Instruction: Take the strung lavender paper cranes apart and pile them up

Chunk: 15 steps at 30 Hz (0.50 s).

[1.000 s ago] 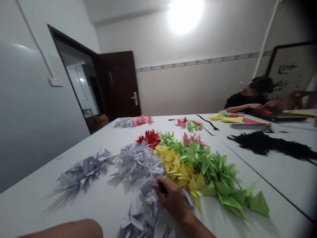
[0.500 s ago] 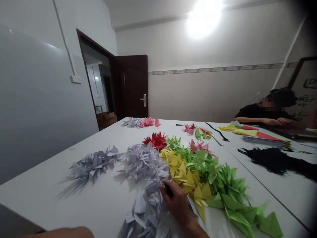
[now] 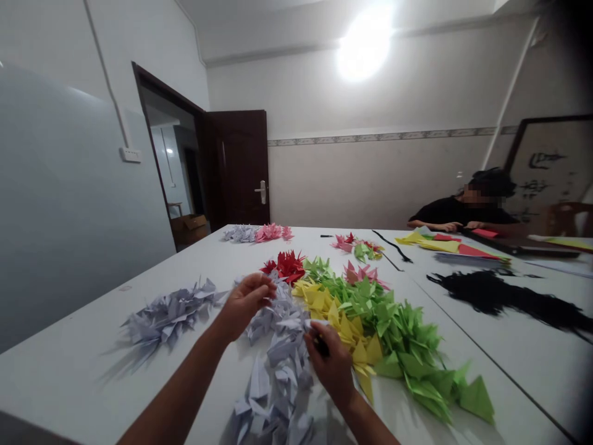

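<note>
My left hand [image 3: 250, 303] is over the upper left part of the white folded-paper pile [image 3: 290, 364], its fingers curled together; anything between them is too small to tell. My right hand [image 3: 330, 358] is closed on a small black object [image 3: 320, 346] at the pile's right side. Yellow folded papers [image 3: 343, 318] lie just beyond my right hand, and green ones [image 3: 403, 340] run along their right side. Red folded papers [image 3: 287, 266] sit at the far end of the white pile.
Another white paper pile [image 3: 169, 309] lies at left. Pink papers [image 3: 269, 232] are farther back. Black strings [image 3: 504, 293] and coloured sheets [image 3: 458, 247] lie on the right of the white table [image 3: 139, 395]. A person in black [image 3: 442, 213] leans over the far right edge.
My left hand has come up from the lower left edge to the white pile. My right hand stays near the pile. The view has turned slightly right.
</note>
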### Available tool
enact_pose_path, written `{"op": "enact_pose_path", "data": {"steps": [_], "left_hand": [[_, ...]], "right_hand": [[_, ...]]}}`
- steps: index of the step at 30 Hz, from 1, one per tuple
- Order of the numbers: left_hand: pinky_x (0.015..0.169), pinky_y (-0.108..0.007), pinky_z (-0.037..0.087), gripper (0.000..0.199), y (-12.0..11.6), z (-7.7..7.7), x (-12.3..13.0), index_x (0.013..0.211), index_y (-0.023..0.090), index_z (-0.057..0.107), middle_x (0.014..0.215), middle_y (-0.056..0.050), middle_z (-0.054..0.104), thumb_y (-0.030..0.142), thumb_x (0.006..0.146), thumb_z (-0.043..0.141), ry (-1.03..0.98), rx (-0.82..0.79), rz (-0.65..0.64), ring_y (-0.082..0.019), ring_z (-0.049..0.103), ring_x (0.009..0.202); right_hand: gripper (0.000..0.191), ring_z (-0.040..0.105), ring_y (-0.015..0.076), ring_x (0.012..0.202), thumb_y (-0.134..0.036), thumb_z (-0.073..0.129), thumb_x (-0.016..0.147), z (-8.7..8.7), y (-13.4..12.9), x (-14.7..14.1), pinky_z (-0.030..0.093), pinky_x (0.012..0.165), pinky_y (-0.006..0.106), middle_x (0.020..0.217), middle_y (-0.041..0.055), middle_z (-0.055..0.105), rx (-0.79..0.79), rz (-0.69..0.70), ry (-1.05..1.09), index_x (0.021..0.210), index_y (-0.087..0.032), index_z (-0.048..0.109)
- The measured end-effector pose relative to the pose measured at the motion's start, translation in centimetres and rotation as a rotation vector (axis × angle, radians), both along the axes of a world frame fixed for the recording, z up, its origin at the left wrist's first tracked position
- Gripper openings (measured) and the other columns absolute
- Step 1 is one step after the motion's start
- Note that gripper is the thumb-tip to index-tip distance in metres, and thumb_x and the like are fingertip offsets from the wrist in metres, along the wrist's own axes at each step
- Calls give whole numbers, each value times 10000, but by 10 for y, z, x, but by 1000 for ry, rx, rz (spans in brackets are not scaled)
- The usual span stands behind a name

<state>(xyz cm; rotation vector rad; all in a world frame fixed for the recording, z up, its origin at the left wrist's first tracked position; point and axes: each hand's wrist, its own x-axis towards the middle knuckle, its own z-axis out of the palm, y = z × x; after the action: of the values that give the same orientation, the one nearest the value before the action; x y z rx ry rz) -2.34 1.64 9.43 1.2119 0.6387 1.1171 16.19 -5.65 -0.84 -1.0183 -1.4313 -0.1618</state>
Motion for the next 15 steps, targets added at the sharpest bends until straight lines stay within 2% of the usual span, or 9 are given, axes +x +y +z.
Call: {"op": "enact_pose_path", "data": {"steps": [2,5,8,11,15], "left_hand": [[740,-266,498,339,-1,-12,13,1049,208,565,1093,-69,604,304,749,690,20,-76,-105,-160,618,891],[770,-321,507,423,-3,-23,32,1152,232,506,1114,-86,601,410,789,626,45,-182,-288,-179,636,885],[816,-363,504,512,-2,-26,41,1165,215,485,1084,-86,620,327,720,713,54,-169,-391,-189,642,882],[792,-325,508,565,6,-34,43,1110,194,513,1018,-68,644,215,616,786,22,-128,-341,-175,641,859],[738,-268,508,512,20,-60,43,1039,180,558,972,-44,651,249,590,792,-74,-25,-72,-149,635,818]], "right_hand": [[196,655,184,736,-213,554,826,9,0,1,545,680,295,835,72,666,14,-40,21,1018,-192,586],[208,655,189,797,-219,560,821,17,3,0,542,715,298,882,82,665,-27,-46,-6,1025,-185,586],[204,648,192,851,-210,547,821,17,12,-1,534,759,312,922,85,666,-65,-46,-38,1019,-191,594],[256,640,196,877,-233,551,821,11,21,-1,529,785,333,954,89,662,-99,-59,-42,1072,-193,580],[336,643,192,819,-300,580,813,3,24,-2,539,739,327,941,90,660,-113,-97,16,1122,-174,540]]}}
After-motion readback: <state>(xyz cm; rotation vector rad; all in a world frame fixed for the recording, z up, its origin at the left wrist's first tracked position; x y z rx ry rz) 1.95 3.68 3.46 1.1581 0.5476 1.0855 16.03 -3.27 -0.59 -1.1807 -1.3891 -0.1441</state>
